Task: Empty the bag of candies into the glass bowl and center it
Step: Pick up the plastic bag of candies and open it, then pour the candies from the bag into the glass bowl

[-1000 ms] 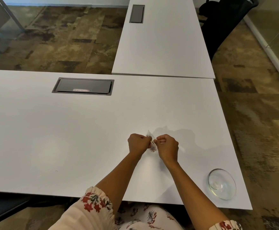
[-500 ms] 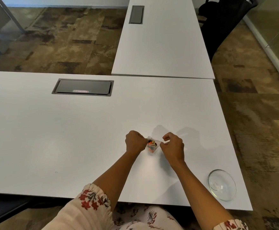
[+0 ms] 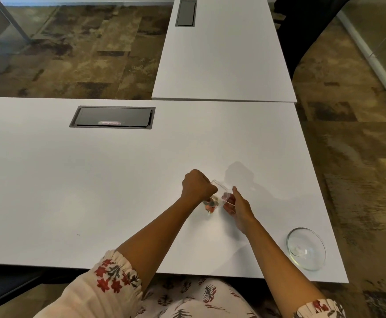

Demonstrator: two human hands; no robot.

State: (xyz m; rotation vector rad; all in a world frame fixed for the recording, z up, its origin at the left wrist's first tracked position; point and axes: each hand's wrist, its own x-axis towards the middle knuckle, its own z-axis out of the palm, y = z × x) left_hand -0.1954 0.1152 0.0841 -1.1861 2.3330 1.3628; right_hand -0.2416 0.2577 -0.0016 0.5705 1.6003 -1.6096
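A small clear plastic bag [image 3: 220, 194] with colourful candies [image 3: 210, 205] bunched at its bottom hangs just above the white table [image 3: 95, 191]. My left hand [image 3: 197, 187] is a fist pinching one side of the bag's mouth. My right hand [image 3: 236, 204] grips the other side, and the mouth is stretched between them. The empty glass bowl [image 3: 306, 248] stands at the table's front right corner, well to the right of both hands.
A dark cable hatch [image 3: 112, 116] is set into the table at the back left. A second white table [image 3: 224, 51] butts on behind, with a black chair [image 3: 302, 31] beside it. The table's right edge is close to the bowl.
My hands have drawn apart, pulling the bag's mouth wider. The bag has dropped lower, so the candies now show between my hands. The bowl has not moved.
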